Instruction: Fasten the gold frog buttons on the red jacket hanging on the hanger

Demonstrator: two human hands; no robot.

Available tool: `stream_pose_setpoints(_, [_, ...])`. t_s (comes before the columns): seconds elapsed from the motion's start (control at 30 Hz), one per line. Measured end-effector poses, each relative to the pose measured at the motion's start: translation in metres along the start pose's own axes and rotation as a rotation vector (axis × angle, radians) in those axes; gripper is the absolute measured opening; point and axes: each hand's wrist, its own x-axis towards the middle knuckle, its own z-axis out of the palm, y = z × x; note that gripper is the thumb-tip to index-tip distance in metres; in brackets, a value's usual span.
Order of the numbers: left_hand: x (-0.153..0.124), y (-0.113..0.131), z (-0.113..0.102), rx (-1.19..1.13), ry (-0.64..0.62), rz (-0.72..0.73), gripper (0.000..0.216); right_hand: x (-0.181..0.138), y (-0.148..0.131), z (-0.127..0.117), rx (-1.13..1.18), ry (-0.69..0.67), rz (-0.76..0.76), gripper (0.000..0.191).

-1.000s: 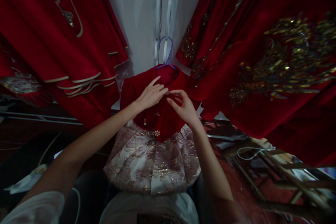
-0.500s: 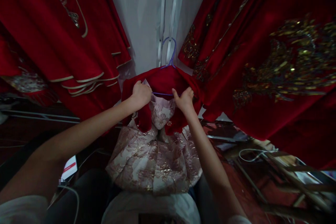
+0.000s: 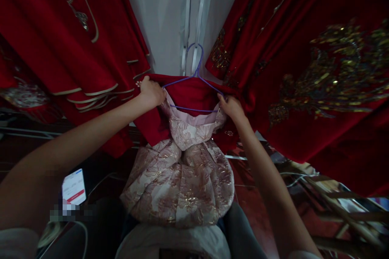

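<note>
A pink brocade dress with gold flowers (image 3: 188, 186) hangs from a purple hanger (image 3: 198, 62), its skirt puffed out toward my lap. A red jacket (image 3: 148, 123) lies around the dress's shoulders, its front spread wide so the bodice shows. My left hand (image 3: 153, 92) is closed on the jacket's edge by the left shoulder strap. On the other side, my right hand (image 3: 233, 108) is closed on the red cloth by the hanger's right end, with its thumb on the upper side. The fingertips of both hands are partly hidden.
Red garments with pale trim (image 3: 91, 56) hang at left, and a red garment with gold sequins (image 3: 331, 77) at right. Behind is a pale panel (image 3: 152, 12) with metal rails. A lit phone (image 3: 73, 187) with a cable lies lower left. A wooden rack (image 3: 340, 210) stands lower right.
Both hands have moved apart, the left up and leftward, the right to the right. The red jacket has opened outward, uncovering the hanger's arms and the dress's bodice and straps.
</note>
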Motion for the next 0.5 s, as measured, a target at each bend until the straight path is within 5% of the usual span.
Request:
stream_pose_setpoints(0.17, [-0.010, -0.009, -0.005, -0.067, -0.114, -0.047, 0.062, 0.002, 0.026, -0.038, 0.293, -0.342, -0.223, 0.055])
stream_pose_setpoints(0.33, [-0.009, -0.033, 0.008, -0.379, -0.258, 0.101, 0.072, -0.009, 0.044, -0.054, 0.661, -0.211, -0.142, 0.046])
stream_pose_setpoints(0.5, [-0.017, -0.045, 0.020, -0.586, -0.101, 0.214, 0.058, -0.015, 0.055, -0.030, 0.711, -0.081, -0.174, 0.036])
